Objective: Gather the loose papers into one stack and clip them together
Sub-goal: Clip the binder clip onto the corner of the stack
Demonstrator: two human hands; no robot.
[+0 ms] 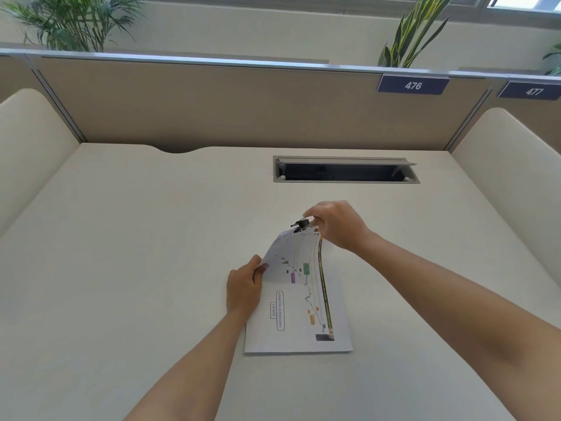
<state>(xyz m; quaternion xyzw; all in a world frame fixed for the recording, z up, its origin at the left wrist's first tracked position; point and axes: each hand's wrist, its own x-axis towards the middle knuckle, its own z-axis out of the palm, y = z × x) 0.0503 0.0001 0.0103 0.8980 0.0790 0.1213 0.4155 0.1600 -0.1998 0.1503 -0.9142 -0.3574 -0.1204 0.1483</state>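
Right fingers (311,211) pinch binder clip (300,223) on papers' (296,302) raised edge.

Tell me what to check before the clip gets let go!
1. Clip sits at the papers' far edge: ok.
2. Right grip pinches the clip: ok.
3. Left grip holds the papers' side: ok.
4. Papers' near end rests on the desk: ok.
5. Clip bites every sheet: cannot tell.

Papers (299,314) on desk (121,268); clip (300,223) at far edge; cable slot (346,173) behind
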